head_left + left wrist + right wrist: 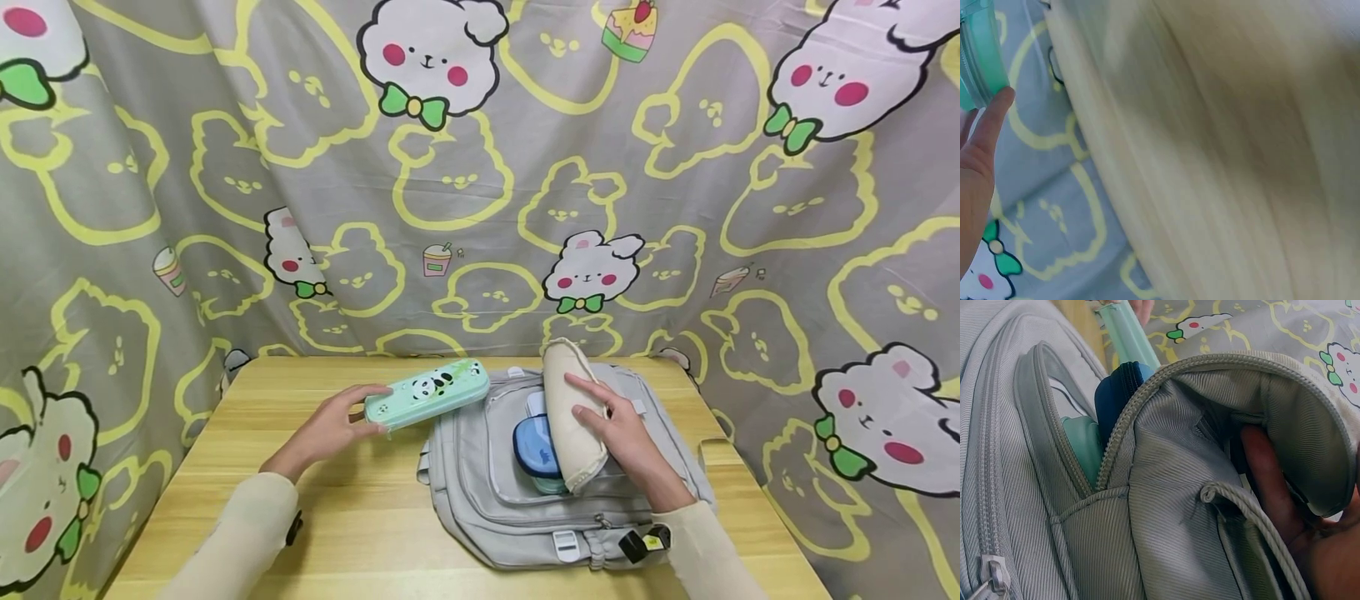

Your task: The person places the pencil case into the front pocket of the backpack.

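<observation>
My left hand [330, 433] grips the near end of a mint-green pencil case [427, 393] with a panda print, its far end above the left edge of a grey backpack [468, 508]. In the left wrist view only part of the case [985, 56] shows. On the right, my right hand [626, 437] holds back the zip-edged front pocket flap [573, 417], one finger [1266, 469] reaching inside its fold. Within the opened pocket sit a dark-edged blue case [536, 447], a teal item [1083, 440] and something white [535, 404], all partly hidden by the flap.
The backpack lies flat on a wood-grain table [360, 533], its side buckle [567, 546] toward me. A grey patterned curtain [465, 192] hangs behind the table and along both sides. Dark wrist devices [645, 543] sit at my cuffs.
</observation>
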The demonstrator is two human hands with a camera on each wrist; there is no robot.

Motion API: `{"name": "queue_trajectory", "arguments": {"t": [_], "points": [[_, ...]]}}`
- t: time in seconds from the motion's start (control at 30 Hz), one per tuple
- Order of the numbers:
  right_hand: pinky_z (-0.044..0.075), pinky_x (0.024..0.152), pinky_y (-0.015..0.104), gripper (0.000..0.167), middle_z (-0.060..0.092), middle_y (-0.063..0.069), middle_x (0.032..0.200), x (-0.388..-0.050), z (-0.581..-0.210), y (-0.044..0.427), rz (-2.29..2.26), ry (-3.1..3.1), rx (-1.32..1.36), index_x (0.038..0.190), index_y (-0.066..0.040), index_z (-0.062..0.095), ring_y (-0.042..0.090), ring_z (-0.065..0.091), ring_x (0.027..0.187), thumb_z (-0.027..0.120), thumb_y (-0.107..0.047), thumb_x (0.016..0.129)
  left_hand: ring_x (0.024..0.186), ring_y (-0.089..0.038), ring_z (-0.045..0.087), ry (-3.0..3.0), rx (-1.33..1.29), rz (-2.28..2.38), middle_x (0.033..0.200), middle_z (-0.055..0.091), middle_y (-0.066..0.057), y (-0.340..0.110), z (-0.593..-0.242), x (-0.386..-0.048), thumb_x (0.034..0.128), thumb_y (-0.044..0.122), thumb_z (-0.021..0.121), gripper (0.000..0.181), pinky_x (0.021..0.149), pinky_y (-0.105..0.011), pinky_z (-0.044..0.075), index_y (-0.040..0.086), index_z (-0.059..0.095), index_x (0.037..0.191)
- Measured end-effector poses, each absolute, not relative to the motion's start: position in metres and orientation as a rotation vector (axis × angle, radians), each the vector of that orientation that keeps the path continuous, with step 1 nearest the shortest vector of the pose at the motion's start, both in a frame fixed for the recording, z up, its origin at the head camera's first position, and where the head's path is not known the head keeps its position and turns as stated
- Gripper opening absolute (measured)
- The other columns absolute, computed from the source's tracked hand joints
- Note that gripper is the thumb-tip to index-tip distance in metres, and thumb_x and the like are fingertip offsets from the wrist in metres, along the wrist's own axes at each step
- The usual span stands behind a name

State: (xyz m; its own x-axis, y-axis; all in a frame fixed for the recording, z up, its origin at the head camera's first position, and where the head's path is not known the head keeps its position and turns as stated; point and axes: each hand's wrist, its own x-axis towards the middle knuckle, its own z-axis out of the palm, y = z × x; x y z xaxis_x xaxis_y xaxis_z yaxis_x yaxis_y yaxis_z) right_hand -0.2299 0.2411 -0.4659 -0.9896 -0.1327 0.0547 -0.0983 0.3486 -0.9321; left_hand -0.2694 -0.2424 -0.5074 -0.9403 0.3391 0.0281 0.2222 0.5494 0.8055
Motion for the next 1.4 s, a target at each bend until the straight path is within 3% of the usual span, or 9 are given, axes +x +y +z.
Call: {"name": "queue_trajectory", "arguments": {"t": [0.1, 0.3, 0.43, 0.57, 0.63, 0.8, 0.93, 1.23, 1.4], "points": [[0.042, 0.112, 0.018, 0.052, 0.028, 0.015, 0.18, -0.23, -0.466, 0.241, -1.755, 2.558, -0.218, 0.16, -0.02, 0.058, 0.037, 0.014, 0.169, 0.066, -0.02, 0.109, 0.156, -0.042, 0.044, 2.637, 0.507, 1.338, 0.168, 0.049, -0.011, -0.234, -0.505, -0.272, 0.0971, 0.025, 0.085, 0.059, 0.121, -0.061, 0.047, 0.026, 0.063, 0.152], [0.026, 0.132, 0.058, 0.051, 0.027, 0.016, 0.18, -0.231, -0.467, 0.241, -1.791, 2.534, -0.24, 0.16, -0.017, 0.057, 0.038, 0.01, 0.17, 0.065, -0.018, 0.109, 0.157, -0.038, 0.043, 2.604, 0.545, 1.333, 0.168, 0.049, -0.008, -0.218, -0.503, -0.276, 0.0964, 0.023, 0.085, 0.06, 0.123, -0.06, 0.045, 0.028, 0.063, 0.152], [0.024, 0.132, 0.063, 0.051, 0.026, 0.017, 0.18, -0.231, -0.467, 0.241, -1.796, 2.528, -0.24, 0.16, -0.017, 0.057, 0.039, 0.01, 0.17, 0.065, -0.018, 0.109, 0.156, -0.036, 0.044, 2.575, 0.575, 1.348, 0.168, 0.049, -0.008, -0.207, -0.499, -0.279, 0.095, 0.02, 0.086, 0.06, 0.123, -0.058, 0.046, 0.028, 0.064, 0.151], [0.029, 0.13, 0.057, 0.052, 0.027, 0.017, 0.18, -0.232, -0.466, 0.241, -1.764, 2.553, -0.245, 0.16, -0.017, 0.057, 0.039, 0.013, 0.169, 0.065, -0.018, 0.109, 0.156, -0.035, 0.044, 2.572, 0.618, 1.333, 0.168, 0.05, -0.007, -0.195, -0.497, -0.282, 0.0947, 0.02, 0.086, 0.061, 0.123, -0.059, 0.046, 0.028, 0.064, 0.15], [0.035, 0.128, 0.046, 0.052, 0.029, 0.016, 0.179, -0.232, -0.466, 0.241, -1.749, 2.563, -0.243, 0.16, -0.018, 0.057, 0.037, 0.016, 0.168, 0.066, -0.018, 0.109, 0.157, -0.034, 0.044, 2.572, 0.638, 1.318, 0.168, 0.051, -0.006, -0.19, -0.496, -0.283, 0.0949, 0.02, 0.086, 0.06, 0.124, -0.059, 0.045, 0.028, 0.064, 0.15], [0.05, 0.103, 0.018, 0.053, 0.032, 0.017, 0.177, -0.233, -0.465, 0.242, -1.758, 2.54, -0.247, 0.16, -0.018, 0.057, 0.037, 0.029, 0.162, 0.066, -0.016, 0.109, 0.159, -0.034, 0.042, 2.575, 0.7, 1.275, 0.168, 0.05, -0.006, -0.178, -0.495, -0.287, 0.0966, 0.021, 0.085, 0.059, 0.125, -0.059, 0.044, 0.028, 0.064, 0.151], [0.05, 0.104, 0.023, 0.054, 0.034, 0.018, 0.176, -0.234, -0.463, 0.244, -1.72, 2.554, -0.278, 0.161, -0.019, 0.056, 0.038, 0.03, 0.161, 0.066, -0.015, 0.108, 0.16, -0.035, 0.04, 2.554, 0.724, 1.272, 0.169, 0.049, -0.008, -0.171, -0.494, -0.289, 0.0974, 0.022, 0.084, 0.058, 0.126, -0.061, 0.042, 0.027, 0.064, 0.152], [0.039, 0.123, 0.054, 0.063, 0.031, 0.02, 0.177, -0.235, -0.454, 0.245, -1.637, 2.538, -0.373, 0.166, -0.021, 0.048, 0.043, 0.024, 0.164, 0.061, -0.007, 0.107, 0.16, -0.034, 0.041, 2.553, 0.721, 1.259, 0.167, 0.051, -0.004, -0.16, -0.494, -0.29, 0.0975, 0.024, 0.085, 0.057, 0.126, -0.062, 0.041, 0.029, 0.064, 0.151], [0.045, 0.116, 0.03, 0.067, 0.025, 0.021, 0.18, -0.238, -0.451, 0.246, -1.651, 2.503, -0.366, 0.167, -0.019, 0.048, 0.043, 0.028, 0.162, 0.061, -0.004, 0.103, 0.159, -0.035, 0.042, 2.561, 0.719, 1.249, 0.166, 0.053, -0.004, -0.158, -0.493, -0.292, 0.0973, 0.025, 0.085, 0.057, 0.126, -0.063, 0.041, 0.029, 0.064, 0.15]]}}
